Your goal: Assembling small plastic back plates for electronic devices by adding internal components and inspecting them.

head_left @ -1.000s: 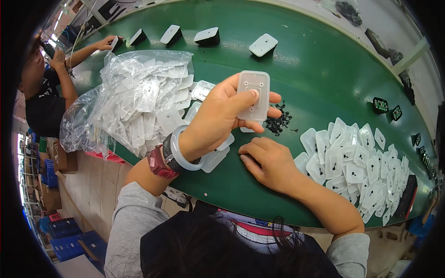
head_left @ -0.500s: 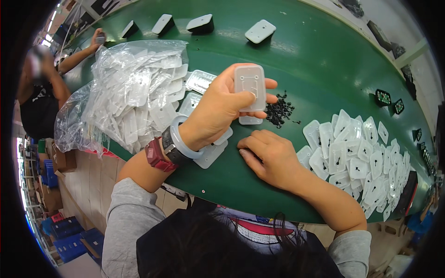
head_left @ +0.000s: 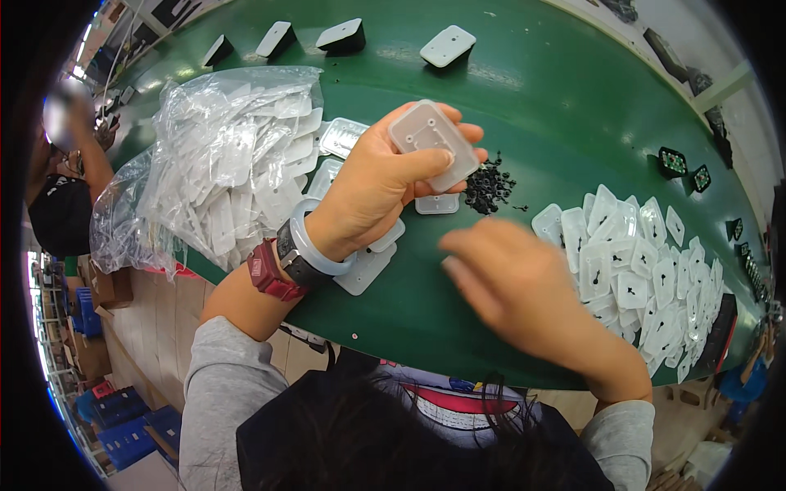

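My left hand [head_left: 381, 184] holds a translucent white rectangular plastic cover [head_left: 432, 141] up above the green conveyor belt [head_left: 532, 90], thumb across its face. My right hand [head_left: 512, 282] is blurred with motion, lifted off the belt below the cover, fingers loosely spread and nothing seen in them. A small heap of black screws [head_left: 490, 186] lies on the belt just right of my left hand. A few more covers [head_left: 364, 266] lie flat under my left wrist.
A clear plastic bag [head_left: 221, 164] full of white covers lies at the left. A spread pile of white plastic plates [head_left: 647, 270] fills the right. Several finished pieces [head_left: 446, 45] ride along the far belt. Another person [head_left: 65, 172] works at far left.
My right hand has left the belt surface and swung up toward me, now blurred. My left hand has tilted the cover and moved it slightly right.
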The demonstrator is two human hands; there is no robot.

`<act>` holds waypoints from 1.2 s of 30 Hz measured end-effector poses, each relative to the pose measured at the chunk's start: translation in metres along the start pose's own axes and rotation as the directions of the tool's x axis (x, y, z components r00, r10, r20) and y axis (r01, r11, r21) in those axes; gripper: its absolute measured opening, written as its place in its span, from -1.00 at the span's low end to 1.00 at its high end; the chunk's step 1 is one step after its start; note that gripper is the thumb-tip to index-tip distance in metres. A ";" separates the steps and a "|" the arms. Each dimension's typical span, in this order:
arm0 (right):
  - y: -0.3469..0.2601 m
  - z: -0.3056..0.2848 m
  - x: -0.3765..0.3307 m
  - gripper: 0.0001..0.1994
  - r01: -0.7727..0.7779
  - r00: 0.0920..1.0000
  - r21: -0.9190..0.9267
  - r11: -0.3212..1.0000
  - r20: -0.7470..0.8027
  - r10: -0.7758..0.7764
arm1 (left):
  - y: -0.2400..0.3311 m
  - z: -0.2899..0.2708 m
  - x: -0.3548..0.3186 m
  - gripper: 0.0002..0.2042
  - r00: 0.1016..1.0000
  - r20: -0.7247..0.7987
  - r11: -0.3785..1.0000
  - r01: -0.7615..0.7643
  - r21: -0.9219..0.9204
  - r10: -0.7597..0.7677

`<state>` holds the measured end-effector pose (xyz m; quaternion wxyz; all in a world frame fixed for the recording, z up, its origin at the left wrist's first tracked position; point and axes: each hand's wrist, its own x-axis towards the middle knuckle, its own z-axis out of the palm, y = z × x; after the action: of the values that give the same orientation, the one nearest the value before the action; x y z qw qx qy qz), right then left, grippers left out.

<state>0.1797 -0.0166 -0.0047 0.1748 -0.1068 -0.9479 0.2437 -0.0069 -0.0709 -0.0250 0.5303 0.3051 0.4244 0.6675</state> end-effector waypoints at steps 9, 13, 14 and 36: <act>0.034 -0.039 0.006 -0.89 -0.413 0.892 -0.256 0.874 0.081 0.445 | 0.007 0.004 0.001 -0.51 0.999 -0.007 0.999 0.040 -0.016 -0.040; 0.040 -0.031 0.010 -0.91 -0.416 0.885 -0.274 0.867 0.100 0.456 | 0.005 0.002 0.001 -0.52 0.999 0.034 0.998 0.030 -0.052 -0.028; 0.041 -0.029 0.010 -0.91 -0.418 0.882 -0.280 0.864 0.105 0.460 | 0.005 0.002 0.001 -0.52 0.998 0.049 0.998 0.027 -0.064 -0.024; 0.020 -0.027 0.018 -0.87 -0.047 0.903 0.046 0.998 -0.426 0.062 | -0.009 0.017 -0.006 -0.53 0.982 0.177 0.974 0.102 -0.204 -0.066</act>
<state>0.1756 0.0175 0.0123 0.3730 -0.1809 -0.8790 0.2354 0.0127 -0.0720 -0.0251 0.6219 0.2838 0.3167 0.6576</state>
